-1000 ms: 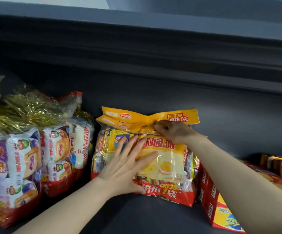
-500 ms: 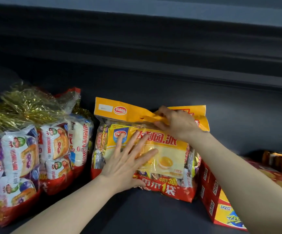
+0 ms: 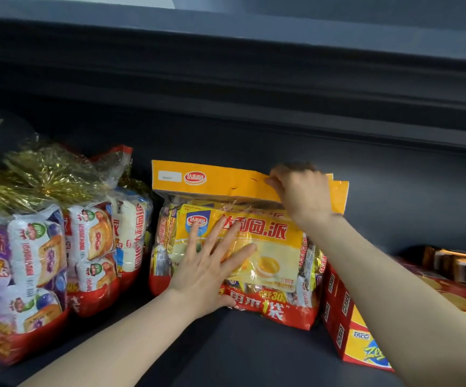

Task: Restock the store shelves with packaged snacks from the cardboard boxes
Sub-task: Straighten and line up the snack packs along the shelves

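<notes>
A big yellow and red snack bag [image 3: 271,247] stands upright on the dark shelf [image 3: 226,344], against the back wall. My left hand [image 3: 212,263] lies flat with spread fingers on the bag's front, pressing it. My right hand [image 3: 301,194] pinches the orange header flap [image 3: 212,182] at the bag's top right, holding it upright. A second orange flap shows just behind the first, at the right.
To the left stand clear bags of small wrapped cakes [image 3: 86,247] with gold tinsel tops [image 3: 30,177]. Red and yellow boxes [image 3: 352,331] lie right of the bag, touching it. The shelf above [image 3: 254,79] hangs low overhead.
The crumpled orange header flap has been straightened and now stands flat and upright. My right hand slid right along its top edge. My left hand stayed pressed on the front.
</notes>
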`<state>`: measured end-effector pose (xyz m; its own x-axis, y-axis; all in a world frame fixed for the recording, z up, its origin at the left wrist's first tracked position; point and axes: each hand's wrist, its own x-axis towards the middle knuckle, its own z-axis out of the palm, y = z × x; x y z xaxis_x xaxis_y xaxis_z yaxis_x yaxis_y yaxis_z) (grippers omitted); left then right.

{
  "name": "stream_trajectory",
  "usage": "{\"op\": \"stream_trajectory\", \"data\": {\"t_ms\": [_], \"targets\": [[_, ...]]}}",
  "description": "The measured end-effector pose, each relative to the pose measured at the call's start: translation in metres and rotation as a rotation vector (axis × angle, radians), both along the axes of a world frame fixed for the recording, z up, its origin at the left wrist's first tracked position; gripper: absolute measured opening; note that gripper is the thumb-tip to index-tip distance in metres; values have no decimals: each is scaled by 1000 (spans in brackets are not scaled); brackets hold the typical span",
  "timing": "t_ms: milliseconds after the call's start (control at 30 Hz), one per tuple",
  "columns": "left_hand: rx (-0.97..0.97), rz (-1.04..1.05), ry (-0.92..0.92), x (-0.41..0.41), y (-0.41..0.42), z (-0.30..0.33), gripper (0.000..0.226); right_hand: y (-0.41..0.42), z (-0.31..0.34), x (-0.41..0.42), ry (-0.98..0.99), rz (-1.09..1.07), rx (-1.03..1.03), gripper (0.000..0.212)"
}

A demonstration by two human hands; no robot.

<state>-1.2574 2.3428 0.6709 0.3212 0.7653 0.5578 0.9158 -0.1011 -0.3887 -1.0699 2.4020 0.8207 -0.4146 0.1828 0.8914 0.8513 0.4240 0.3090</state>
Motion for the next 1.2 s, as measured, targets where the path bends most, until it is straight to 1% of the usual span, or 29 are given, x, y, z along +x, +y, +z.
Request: {"op": "stream_trajectory", "data": {"t_ms": [67, 100, 133, 200, 300, 367, 433, 500, 600, 733, 800, 867, 900, 933, 967, 1000, 1100, 1133, 1167, 1200], "targets": [[-30, 18, 7, 2, -3, 3, 115, 0, -10, -2, 74, 54, 84, 15], [-38, 16, 5, 3, -4, 4, 116, 2, -17, -1, 92, 77, 89, 16], [-41, 0, -4, 2, -5, 5, 117, 0, -25, 1, 81, 69, 81, 22], [-17, -53, -5, -6, -8, 4, 121, -7, -51, 7, -6, 54, 68, 37], [65, -58, 29, -25, -14, -2, 128, -21, -108, 19, -261, 77, -20, 53], [81, -37, 21, -37, -14, -7, 129, -18, -137, 22, -382, -31, -102, 70], [88, -21, 17, -40, -12, -8, 128, -11, -149, 18, -389, -115, -161, 81], [92, -6, 16, -40, -7, -10, 126, -6, -151, 11, -383, -146, -168, 85], [81, 20, 26, -38, 1, -12, 122, 7, -152, 9, -401, -149, -161, 86], [74, 61, 14, -35, 2, -12, 121, 8, -148, 7, -410, -155, -221, 86], [96, 35, 8, -35, -5, -9, 117, -5, -138, 9, -392, -89, -213, 79], [122, -8, 46, -33, -13, -2, 113, -16, -111, 14, -298, -14, -183, 61], [131, -27, 81, -31, -16, 2, 114, -17, -93, 18, -217, 8, -133, 51], [134, -44, 108, -27, -17, 7, 117, -14, -74, 23, -120, 15, -80, 45], [136, -60, 122, -21, -18, 12, 121, -10, -54, 28, -30, 5, -60, 46], [137, -73, 130, -15, -17, 15, 124, -6, -35, 32, 18, -31, -98, 53], [122, -88, 147, 2, -11, 15, 122, 7, 1, 35, -13, -200, -310, 75], [114, -87, 140, 5, -8, 13, 120, 13, 7, 35, -7, -216, -347, 77], [103, -81, 122, 7, -6, 11, 119, 19, 10, 34, 9, -223, -362, 69], [93, -69, 100, 8, -3, 8, 118, 27, 13, 34, 20, -229, -354, 54]]}}
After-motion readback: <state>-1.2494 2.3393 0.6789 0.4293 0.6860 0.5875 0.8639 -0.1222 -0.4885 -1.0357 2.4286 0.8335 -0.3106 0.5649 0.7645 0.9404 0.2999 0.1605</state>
